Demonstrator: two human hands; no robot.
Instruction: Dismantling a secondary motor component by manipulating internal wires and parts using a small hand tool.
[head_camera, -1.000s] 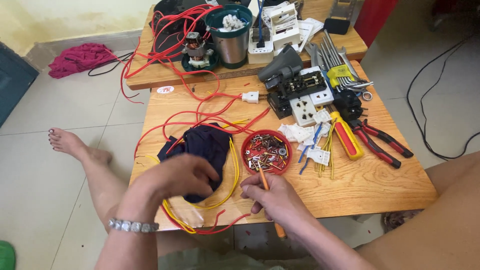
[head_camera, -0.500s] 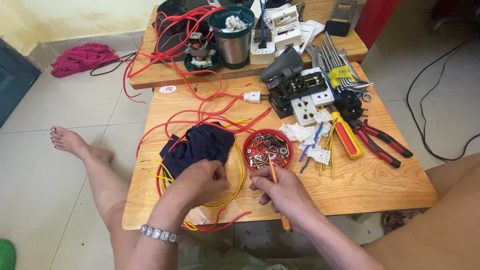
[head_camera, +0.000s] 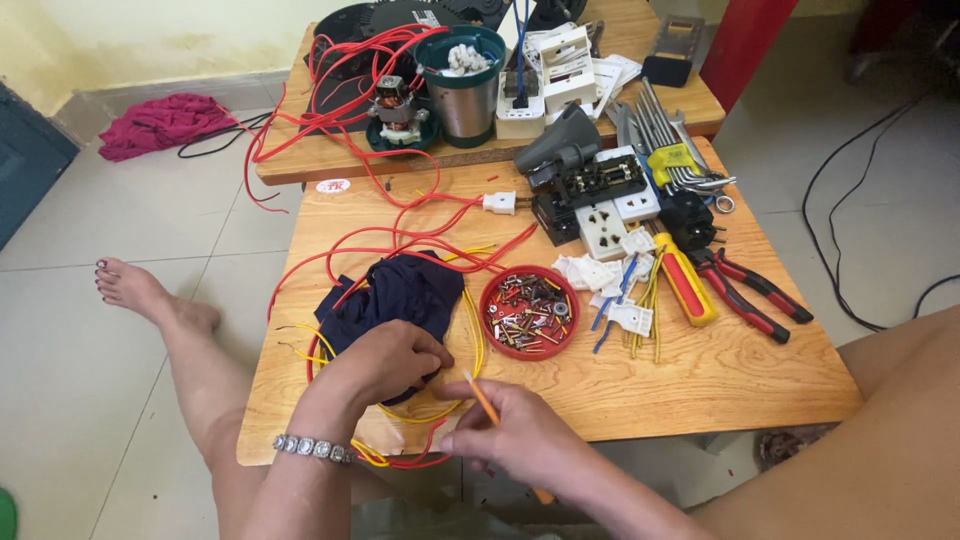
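Observation:
My left hand (head_camera: 382, 363), with a bracelet on its wrist, rests closed on the near edge of a dark blue cloth (head_camera: 400, 292) and on red and yellow wires (head_camera: 470, 325) looped on the wooden table (head_camera: 700, 375). My right hand (head_camera: 518, 432) hovers at the table's near edge and holds a thin orange screwdriver (head_camera: 483, 400) pointing up toward the left hand. A red round dish (head_camera: 529, 312) full of several small screws and metal parts sits just right of the cloth.
White sockets (head_camera: 605, 228), a yellow screwdriver (head_camera: 685, 283) and red-handled pliers (head_camera: 755, 295) lie at the right. A second table behind carries a small motor (head_camera: 398, 108), a metal canister (head_camera: 466, 72) and red wire. My bare leg (head_camera: 170, 330) lies left, my knee right.
Both hands have drawn back toward the table's near edge. The left hand slid off the middle of the cloth to its front edge; the right hand and screwdriver moved left and nearer.

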